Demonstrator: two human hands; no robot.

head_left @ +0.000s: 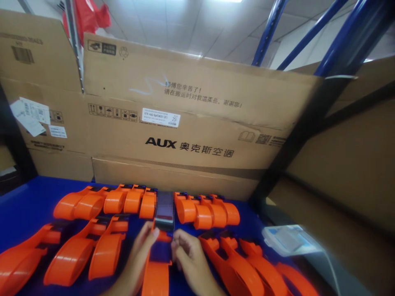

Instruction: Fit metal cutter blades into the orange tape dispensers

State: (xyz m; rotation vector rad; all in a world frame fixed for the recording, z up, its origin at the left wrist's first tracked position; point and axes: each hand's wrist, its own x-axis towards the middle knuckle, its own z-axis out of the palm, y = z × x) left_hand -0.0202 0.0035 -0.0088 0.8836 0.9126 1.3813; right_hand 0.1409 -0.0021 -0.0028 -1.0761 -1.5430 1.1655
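Note:
An orange plastic tape dispenser [156, 279] with a rounded body stands in front of me at the bottom middle. My left hand [143, 244] grips its upper part from the left, thumb on the orange near the top. On the other side, my right hand [189, 255] has its fingers curled and pressed together at the dispenser's right edge; what is between the fingertips is hidden. Just beyond the hands is a dark flat rectangular object [165, 205], blurred. More orange dispensers [106, 255] with dark ends stand to the left, and several others [237, 263] are close by on the right.
A back row of orange dispensers [115, 201] runs along the blue surface [27, 193]. Behind it rises a printed cardboard wall [197, 135]. Dark and blue rack posts [284, 148] slant up on the right. A pale box with a cable [290, 240] lies at the right edge.

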